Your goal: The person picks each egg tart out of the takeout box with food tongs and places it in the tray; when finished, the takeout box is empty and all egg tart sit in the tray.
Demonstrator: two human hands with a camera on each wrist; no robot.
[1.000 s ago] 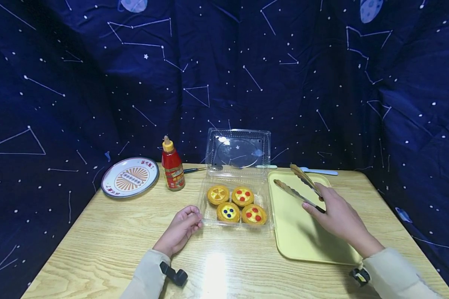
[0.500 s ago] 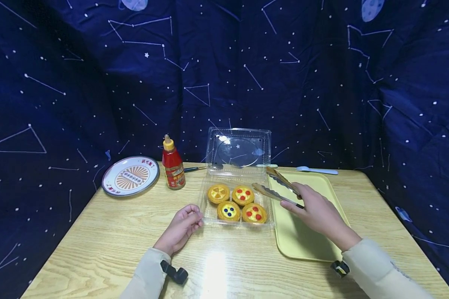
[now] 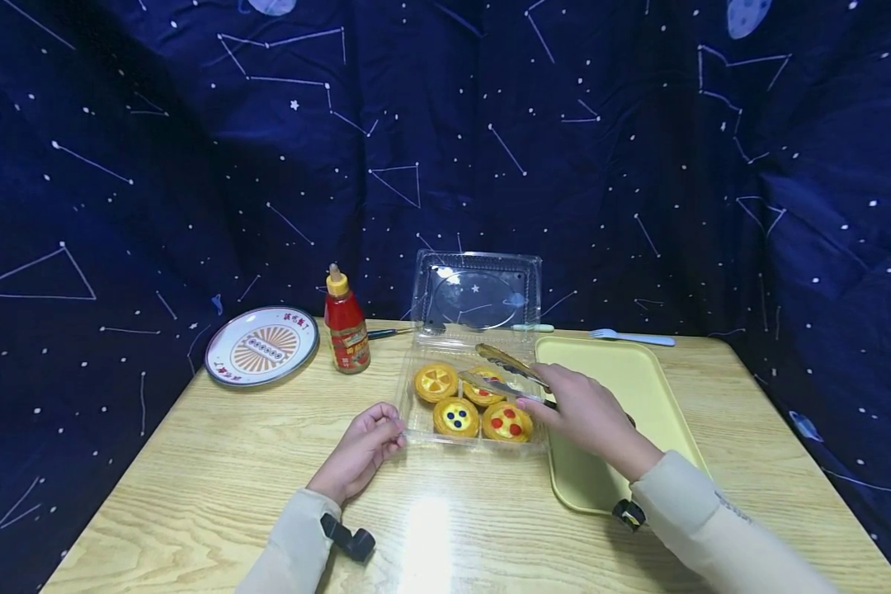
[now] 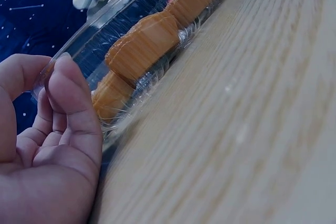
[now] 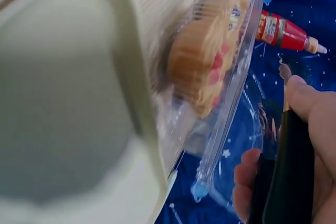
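Observation:
My left hand [image 3: 364,450] pinches the near left corner of a clear plastic clamshell box [image 3: 416,433], its lid standing open at the back. Several tarts sit inside: one with blue dots [image 3: 456,417], one with orange wedges [image 3: 436,383], and two with red dots, the nearer [image 3: 506,422] in plain sight. In my right hand [image 3: 590,412] is a pair of tongs [image 3: 516,367], jaws spread, above the far red-dotted tart [image 3: 483,398] and partly covering it. The right wrist view shows my fingers round the black tong handles [image 5: 289,166].
A yellow tray [image 3: 668,396] lies right of the box. Behind it are a blue fork [image 3: 631,337] and a pale green handle [image 3: 532,327]. At left stand a red sauce bottle [image 3: 347,326] and a patterned plate [image 3: 261,346], with a dark-handled utensil [image 3: 386,332] beside the bottle.
My right hand has carried the open tongs left from over the tray to above the tarts. The left hand has stayed at the box corner.

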